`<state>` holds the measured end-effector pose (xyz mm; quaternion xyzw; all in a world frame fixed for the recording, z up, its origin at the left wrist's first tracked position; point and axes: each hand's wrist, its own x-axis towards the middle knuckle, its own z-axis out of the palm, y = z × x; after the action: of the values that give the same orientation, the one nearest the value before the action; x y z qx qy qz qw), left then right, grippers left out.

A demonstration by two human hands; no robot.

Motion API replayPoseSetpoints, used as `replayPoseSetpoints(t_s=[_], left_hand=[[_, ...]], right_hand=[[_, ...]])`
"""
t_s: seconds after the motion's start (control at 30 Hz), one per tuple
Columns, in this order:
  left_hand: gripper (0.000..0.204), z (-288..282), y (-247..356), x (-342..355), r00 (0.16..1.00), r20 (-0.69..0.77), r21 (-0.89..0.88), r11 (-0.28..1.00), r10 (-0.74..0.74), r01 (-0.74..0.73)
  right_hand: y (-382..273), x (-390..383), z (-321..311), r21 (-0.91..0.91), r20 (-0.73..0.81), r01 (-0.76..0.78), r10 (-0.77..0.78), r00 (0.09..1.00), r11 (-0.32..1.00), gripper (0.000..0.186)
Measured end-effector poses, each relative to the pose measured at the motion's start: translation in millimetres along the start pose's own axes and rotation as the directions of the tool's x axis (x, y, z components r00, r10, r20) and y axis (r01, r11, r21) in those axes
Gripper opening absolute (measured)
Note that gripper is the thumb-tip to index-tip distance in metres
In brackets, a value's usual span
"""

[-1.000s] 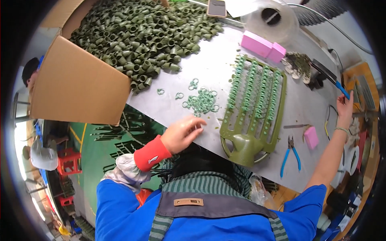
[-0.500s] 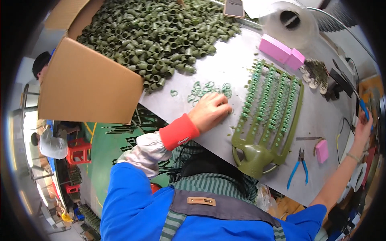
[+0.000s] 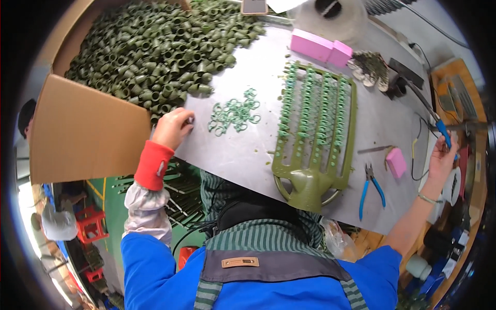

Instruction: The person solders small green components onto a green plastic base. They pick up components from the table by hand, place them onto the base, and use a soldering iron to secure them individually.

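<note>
My left hand (image 3: pixel 173 126) rests at the near edge of a big heap of dark green plastic caps (image 3: pixel 155 51), fingertips pinched on a small pale part that is too small to identify. Just right of it lies a loose cluster of light green rings (image 3: pixel 235 113) on the grey table (image 3: pixel 232 155). An olive green comb-like rack (image 3: pixel 315 134), its prongs lined with rings, lies in the middle. My right hand (image 3: pixel 442 157) is stretched far right, closed around a blue-handled tool (image 3: pixel 443 135).
A cardboard box flap (image 3: pixel 88 134) stands left of my left hand. Pink blocks (image 3: pixel 315 46) and a white roll (image 3: pixel 330 13) lie at the back. Blue-handled pliers (image 3: pixel 371 186) and a small pink block (image 3: pixel 397 161) sit right of the rack.
My left hand has left the ring cluster and moved left to the edge of the cap heap. My right hand stays out at the far right.
</note>
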<state>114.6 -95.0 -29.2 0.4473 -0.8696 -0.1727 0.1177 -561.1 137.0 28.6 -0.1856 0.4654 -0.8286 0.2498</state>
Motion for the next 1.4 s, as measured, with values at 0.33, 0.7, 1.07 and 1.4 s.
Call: replayPoseSetpoints(t_s=[0.33, 0.7, 1.07, 1.4], left_hand=[[0.007, 4, 62, 47, 0.99, 0.078, -0.69, 0.71, -0.121, 0.141], [0.015, 77, 224, 207, 0.878, -0.051, -0.611, 0.68, 0.476, -0.405], [0.008, 117, 266, 246, 0.763, -0.236, -0.011, 0.783, 0.602, -0.622], [0.009, 131, 267, 253, 0.75, -0.203, 0.039, 0.771, 0.629, -0.636]], right_hand=[[-6, -88, 25, -0.083, -0.177, -0.018, 0.003, 0.984, 0.996, 0.026], [22, -137, 65, -0.23, -0.183, -0.009, -0.034, 0.983, 0.973, 0.03], [51, -121, 71, -0.279, -0.191, -0.033, -0.022, 0.981, 0.96, 0.026], [55, -113, 71, -0.292, -0.166, -0.019, -0.031, 0.986, 0.956, 0.027]])
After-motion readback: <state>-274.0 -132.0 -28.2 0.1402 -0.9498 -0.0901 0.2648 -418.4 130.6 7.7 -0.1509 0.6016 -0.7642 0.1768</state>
